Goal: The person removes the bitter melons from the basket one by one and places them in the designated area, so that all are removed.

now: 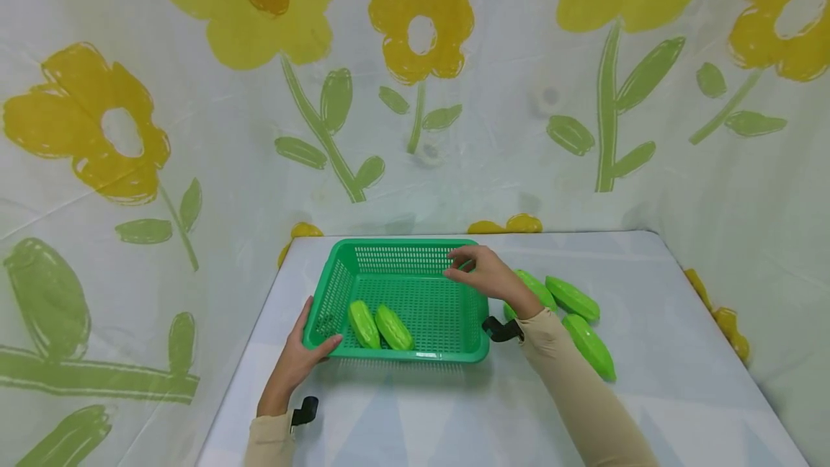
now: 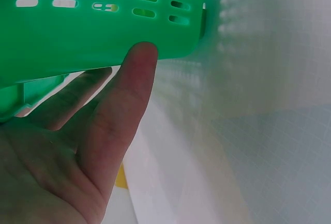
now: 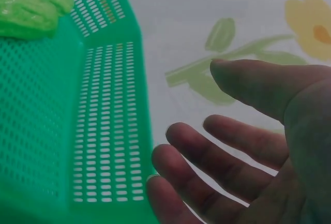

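Note:
A green plastic basket [image 1: 415, 356] with slotted walls stands on the table. Two bright green, ridged, gourd-like vegetables [image 1: 364, 324] lie side by side in its front left part. My left hand [image 1: 300, 353] holds the basket at its front left corner, the thumb at the front and the fingers along the left side. Over the basket's right side is my right hand [image 1: 483, 272], fingers loosely bent and apart from the thumb. Nothing is between them in the right wrist view, where the fingertips [image 3: 166, 158] appear close to the basket's rim.
Several more of the green vegetables [image 1: 588, 346] lie on the table right of the basket, some partly hidden behind the right forearm. The pale table [image 1: 415, 416] is bordered at the back and sides by flower-printed cloth [image 1: 480, 164].

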Demonstrator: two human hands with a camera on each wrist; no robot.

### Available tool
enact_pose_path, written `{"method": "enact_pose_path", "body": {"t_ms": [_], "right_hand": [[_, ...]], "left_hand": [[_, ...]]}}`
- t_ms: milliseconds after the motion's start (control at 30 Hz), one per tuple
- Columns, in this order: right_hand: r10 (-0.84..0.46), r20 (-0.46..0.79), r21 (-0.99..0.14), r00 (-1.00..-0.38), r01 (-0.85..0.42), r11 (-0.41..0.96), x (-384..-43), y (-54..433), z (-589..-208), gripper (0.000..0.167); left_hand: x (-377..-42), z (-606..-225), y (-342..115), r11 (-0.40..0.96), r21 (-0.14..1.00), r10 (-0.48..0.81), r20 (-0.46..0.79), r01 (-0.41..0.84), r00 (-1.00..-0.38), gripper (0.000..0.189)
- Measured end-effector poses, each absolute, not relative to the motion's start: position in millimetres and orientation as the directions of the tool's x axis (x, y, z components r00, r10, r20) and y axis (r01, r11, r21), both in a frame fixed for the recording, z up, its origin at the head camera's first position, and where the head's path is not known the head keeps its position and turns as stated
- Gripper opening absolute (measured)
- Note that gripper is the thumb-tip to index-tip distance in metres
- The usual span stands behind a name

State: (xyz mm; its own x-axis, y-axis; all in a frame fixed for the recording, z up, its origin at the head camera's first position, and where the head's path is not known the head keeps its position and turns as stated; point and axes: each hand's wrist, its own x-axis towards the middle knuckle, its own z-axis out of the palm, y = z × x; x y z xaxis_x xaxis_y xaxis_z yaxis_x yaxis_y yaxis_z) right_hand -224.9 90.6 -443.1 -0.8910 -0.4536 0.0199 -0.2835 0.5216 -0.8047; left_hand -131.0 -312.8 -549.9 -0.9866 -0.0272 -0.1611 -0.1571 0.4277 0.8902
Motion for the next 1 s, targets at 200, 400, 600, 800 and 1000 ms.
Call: {"method": "enact_pose_path", "body": {"t_ms": [200,400,600,800,1000], "right_hand": [[-0.476,-0.014,-0.812,-0.879,-0.268,0.519,-229.9,76.6,-448.9,0.046],[-0.487,-0.038,-0.8,-0.873,-0.266,0.538,-237.1,63.5,-458.8,0.044],[-0.51,-0.046,-0.765,-0.859,-0.298,0.571,-242.1,46.7,-463.1,0.041],[-0.534,-0.082,-0.743,-0.841,-0.306,0.596,-242.0,27.3,-466.6,0.042],[-0.575,-0.12,-0.702,-0.809,-0.341,0.626,-243.3,12.4,-476.0,0.044]], "left_hand": [[-132.0,-550.6,-312.7,0.431,0.889,-0.024,-0.16,-0.154,-0.987,0.109],[-132.2,-551.4,-313.5,0.441,0.885,-0.026,-0.152,-0.147,-0.988,0.11],[-132.2,-551.8,-314.1,0.437,0.887,-0.023,-0.152,-0.147,-0.988,0.11],[-130.0,-550.9,-312.8,0.429,0.892,-0.022,-0.148,-0.143,-0.989,0.109],[-128.1,-550.2,-311.4,0.407,0.903,-0.023,-0.139,-0.137,-0.99,0.108]]}}
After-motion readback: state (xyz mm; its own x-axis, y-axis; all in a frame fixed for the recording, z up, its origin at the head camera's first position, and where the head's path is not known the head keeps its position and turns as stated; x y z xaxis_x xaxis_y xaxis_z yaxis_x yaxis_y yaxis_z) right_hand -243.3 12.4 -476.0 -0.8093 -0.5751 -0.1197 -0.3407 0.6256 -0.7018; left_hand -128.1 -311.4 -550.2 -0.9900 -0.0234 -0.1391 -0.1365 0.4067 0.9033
